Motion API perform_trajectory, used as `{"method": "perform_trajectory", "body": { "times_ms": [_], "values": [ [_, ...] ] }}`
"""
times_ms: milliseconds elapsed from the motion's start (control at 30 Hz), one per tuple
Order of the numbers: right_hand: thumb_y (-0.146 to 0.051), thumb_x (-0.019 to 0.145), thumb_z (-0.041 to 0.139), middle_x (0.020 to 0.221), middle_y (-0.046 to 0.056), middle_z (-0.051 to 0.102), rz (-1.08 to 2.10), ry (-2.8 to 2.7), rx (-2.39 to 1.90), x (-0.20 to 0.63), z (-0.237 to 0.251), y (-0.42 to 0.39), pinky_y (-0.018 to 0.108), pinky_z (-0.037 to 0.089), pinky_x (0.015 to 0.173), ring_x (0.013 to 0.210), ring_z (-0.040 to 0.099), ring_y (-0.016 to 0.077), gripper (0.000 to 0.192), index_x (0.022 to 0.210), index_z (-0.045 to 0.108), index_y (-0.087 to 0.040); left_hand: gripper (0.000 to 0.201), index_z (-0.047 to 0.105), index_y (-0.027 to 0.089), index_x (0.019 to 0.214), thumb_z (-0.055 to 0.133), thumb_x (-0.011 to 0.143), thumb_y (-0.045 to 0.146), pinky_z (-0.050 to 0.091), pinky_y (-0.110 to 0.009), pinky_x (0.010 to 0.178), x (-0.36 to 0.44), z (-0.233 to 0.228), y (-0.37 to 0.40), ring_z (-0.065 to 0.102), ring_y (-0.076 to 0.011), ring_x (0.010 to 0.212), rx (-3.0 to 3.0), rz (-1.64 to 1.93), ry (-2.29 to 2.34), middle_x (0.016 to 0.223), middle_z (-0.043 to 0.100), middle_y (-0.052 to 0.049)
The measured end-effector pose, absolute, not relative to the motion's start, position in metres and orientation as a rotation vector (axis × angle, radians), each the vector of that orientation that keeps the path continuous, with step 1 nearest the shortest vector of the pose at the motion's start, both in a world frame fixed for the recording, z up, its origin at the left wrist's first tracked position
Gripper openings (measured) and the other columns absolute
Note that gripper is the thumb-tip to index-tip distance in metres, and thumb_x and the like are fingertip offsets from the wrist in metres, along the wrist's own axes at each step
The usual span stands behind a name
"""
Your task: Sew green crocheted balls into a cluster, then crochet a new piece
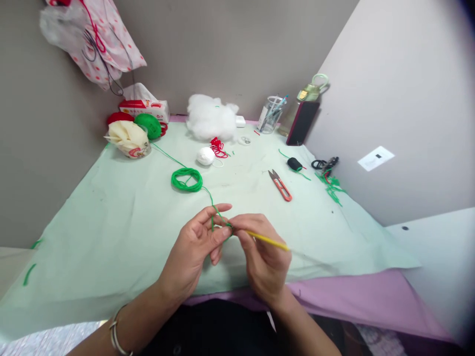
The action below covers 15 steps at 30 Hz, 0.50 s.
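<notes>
My left hand (202, 237) pinches a small piece of green yarn work between thumb and fingers, and a green strand (212, 198) runs over its raised index finger. In my right hand (265, 252) is a crochet hook (267, 241) with a yellow handle, its tip meeting the yarn at my left fingertips. The tip itself is hidden by the fingers. Beyond my left hand lies a loose coil of green yarn (186, 179), joined to the strand. From the coil another strand leads back to a green yarn ball (147, 126).
Orange-handled thread snips (280, 186) lie beyond my right hand, near a black spool (294, 164). Farther back are a white ball (206, 156), red yarn (218, 148), white stuffing (212, 117), a glass jar (272, 116) and a phone (303, 123). Green scraps (331, 187) lie right.
</notes>
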State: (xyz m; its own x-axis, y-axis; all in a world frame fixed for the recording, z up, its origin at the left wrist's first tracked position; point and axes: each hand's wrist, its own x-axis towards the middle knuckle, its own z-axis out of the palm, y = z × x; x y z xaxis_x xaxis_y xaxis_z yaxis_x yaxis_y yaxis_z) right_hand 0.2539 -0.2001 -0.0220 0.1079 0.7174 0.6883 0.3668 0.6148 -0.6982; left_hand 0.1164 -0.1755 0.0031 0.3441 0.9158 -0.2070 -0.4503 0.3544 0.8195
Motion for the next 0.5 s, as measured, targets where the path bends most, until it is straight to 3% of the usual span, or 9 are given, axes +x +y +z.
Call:
{"method": "perform_trajectory", "body": {
  "times_ms": [133,233,333,500],
  "values": [
    [-0.008,0.094,0.065,0.111,0.008,0.072,0.061,-1.611,-0.999,0.255,-0.028,-0.203,0.034,0.060,0.078,0.097,0.070,0.0202,0.038,0.124,0.073,-0.029,0.041,0.071,0.014,0.119,0.085,0.081,0.024,0.028,-0.013,0.041,0.115,0.002,-0.172,0.027,0.0000,0.045,0.563,0.935,0.687,0.063,0.043,0.009],
    [-0.011,0.098,0.059,0.096,0.004,0.072,0.370,-1.366,-1.005,0.259,-0.022,-0.200,0.031,0.058,0.075,0.085,0.068,0.0158,0.027,0.112,0.076,-0.027,0.035,0.074,0.011,0.114,0.084,0.082,0.020,0.025,-0.012,0.041,0.111,0.003,-0.168,0.022,-0.0002,0.047,0.467,0.897,0.643,0.061,0.039,0.010],
    [-0.017,0.101,0.057,0.087,0.001,0.069,0.691,-1.168,-0.918,0.261,-0.015,-0.196,0.029,0.054,0.071,0.076,0.064,0.0131,0.021,0.102,0.076,-0.026,0.031,0.075,0.013,0.112,0.082,0.082,0.017,0.026,-0.012,0.041,0.110,0.004,-0.166,0.026,0.0010,0.046,0.521,0.949,0.662,0.067,0.046,0.007],
    [-0.021,0.099,0.063,0.093,0.002,0.073,0.828,-1.200,-0.904,0.260,-0.016,-0.193,0.028,0.054,0.076,0.081,0.066,0.0130,0.016,0.101,0.079,-0.025,0.035,0.074,0.019,0.117,0.082,0.083,0.021,0.032,-0.015,0.043,0.112,0.005,-0.169,0.038,0.0016,0.046,0.732,0.971,0.735,0.084,0.057,0.003]
  ]
}}
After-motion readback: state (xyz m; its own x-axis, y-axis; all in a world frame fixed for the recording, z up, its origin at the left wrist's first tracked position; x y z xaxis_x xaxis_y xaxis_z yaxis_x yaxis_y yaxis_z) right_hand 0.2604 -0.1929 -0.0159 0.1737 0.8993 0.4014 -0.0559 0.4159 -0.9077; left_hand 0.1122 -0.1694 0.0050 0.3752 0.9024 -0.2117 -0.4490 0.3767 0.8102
